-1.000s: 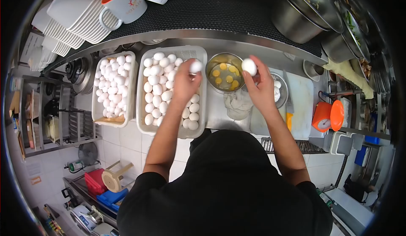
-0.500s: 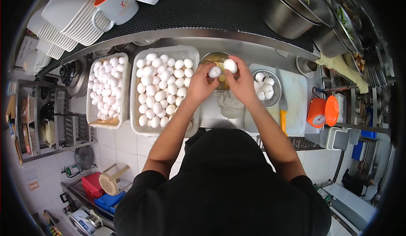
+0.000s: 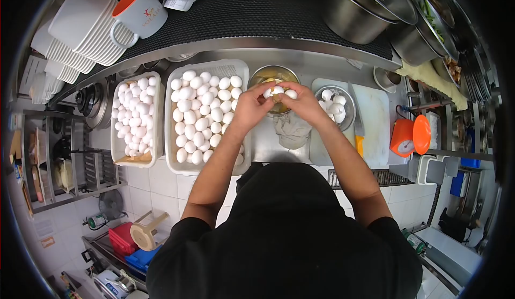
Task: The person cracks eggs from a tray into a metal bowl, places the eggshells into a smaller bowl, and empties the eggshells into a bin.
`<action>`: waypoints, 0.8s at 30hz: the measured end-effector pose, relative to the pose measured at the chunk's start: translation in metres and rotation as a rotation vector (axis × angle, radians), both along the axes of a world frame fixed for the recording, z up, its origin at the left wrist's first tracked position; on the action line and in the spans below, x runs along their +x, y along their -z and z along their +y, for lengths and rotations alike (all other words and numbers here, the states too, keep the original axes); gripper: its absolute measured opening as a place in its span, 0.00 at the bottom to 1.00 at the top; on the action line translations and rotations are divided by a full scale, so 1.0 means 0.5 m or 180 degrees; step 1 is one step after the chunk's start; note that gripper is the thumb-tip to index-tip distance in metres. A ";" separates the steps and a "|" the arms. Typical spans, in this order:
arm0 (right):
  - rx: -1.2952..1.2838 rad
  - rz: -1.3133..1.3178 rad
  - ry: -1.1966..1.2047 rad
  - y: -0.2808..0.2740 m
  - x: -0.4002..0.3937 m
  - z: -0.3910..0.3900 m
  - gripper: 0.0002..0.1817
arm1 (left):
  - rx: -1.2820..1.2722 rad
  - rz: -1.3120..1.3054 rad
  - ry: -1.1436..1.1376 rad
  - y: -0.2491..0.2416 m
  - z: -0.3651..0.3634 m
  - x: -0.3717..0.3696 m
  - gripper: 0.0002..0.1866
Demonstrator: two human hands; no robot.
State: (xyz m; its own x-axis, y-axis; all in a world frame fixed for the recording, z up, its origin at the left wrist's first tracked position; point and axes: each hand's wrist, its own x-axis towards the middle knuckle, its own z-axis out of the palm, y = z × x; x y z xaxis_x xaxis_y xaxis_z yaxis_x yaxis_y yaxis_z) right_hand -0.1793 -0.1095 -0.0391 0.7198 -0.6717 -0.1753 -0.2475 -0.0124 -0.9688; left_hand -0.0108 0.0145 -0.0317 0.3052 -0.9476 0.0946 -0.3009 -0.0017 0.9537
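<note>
My left hand (image 3: 253, 107) and my right hand (image 3: 303, 106) meet above a metal bowl (image 3: 259, 77) with yellow raw egg in it. Between the fingertips of both is a white egg (image 3: 277, 90) that looks broken open. A second white egg (image 3: 291, 93) shows under the curled fingers of my right hand. Left of the bowl stands a white plastic basket (image 3: 232, 68) full of white eggs (image 3: 201, 123). To the right, a smaller metal bowl (image 3: 351, 117) holds empty eggshells (image 3: 336, 108).
A second basket (image 3: 159, 133) of eggs is at far left. A crumpled cloth (image 3: 293, 130) lies just below the bowl. On the white cutting board (image 3: 375, 122) rests a yellow-handled knife (image 3: 359, 130); an orange scale (image 3: 401, 139) is beyond. A shelf edge (image 3: 236, 42) runs across above.
My hands have come closer together, and the egg in my left fingers now looks broken between both hands. The right-hand egg has moved lower. The view has shifted slightly.
</note>
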 end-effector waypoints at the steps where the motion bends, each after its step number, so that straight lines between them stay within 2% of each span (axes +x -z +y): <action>1: -0.0116 -0.0028 -0.0004 0.009 -0.001 -0.003 0.19 | 0.0086 -0.0017 -0.0043 0.003 -0.001 0.003 0.27; 4: -0.1165 0.0041 0.0031 0.016 -0.007 -0.002 0.20 | 0.0259 -0.0584 0.0067 -0.008 0.003 0.005 0.27; 7: -0.2250 0.0526 0.0020 -0.007 -0.009 -0.001 0.23 | 0.0327 -0.1024 0.0046 0.003 -0.004 0.003 0.27; 10: -0.2811 0.0804 0.0004 -0.011 -0.019 -0.006 0.24 | 0.0023 -0.1520 0.0002 0.013 -0.018 -0.005 0.26; 13: -0.2876 0.1002 0.0080 -0.038 -0.059 -0.010 0.25 | -0.0393 -0.1688 0.0052 0.017 -0.051 -0.033 0.25; 14: -0.2861 0.1004 0.0150 -0.044 -0.076 -0.014 0.24 | -0.0239 -0.1581 0.0161 0.018 -0.060 -0.046 0.26; 17: -0.2389 0.1389 0.0430 -0.108 -0.147 -0.008 0.24 | -0.0288 -0.1400 0.0433 -0.002 -0.099 -0.117 0.27; 18: -0.2656 0.1302 0.0599 -0.077 -0.180 -0.028 0.24 | -0.0194 -0.1260 0.0611 -0.024 -0.113 -0.144 0.30; 21: -0.2311 0.1511 0.0881 -0.070 -0.253 -0.061 0.26 | -0.0143 -0.1139 0.1012 -0.033 -0.167 -0.214 0.32; 24: -0.2238 0.1834 0.0847 -0.049 -0.306 -0.082 0.27 | -0.0098 -0.1693 0.1126 0.036 -0.193 -0.249 0.34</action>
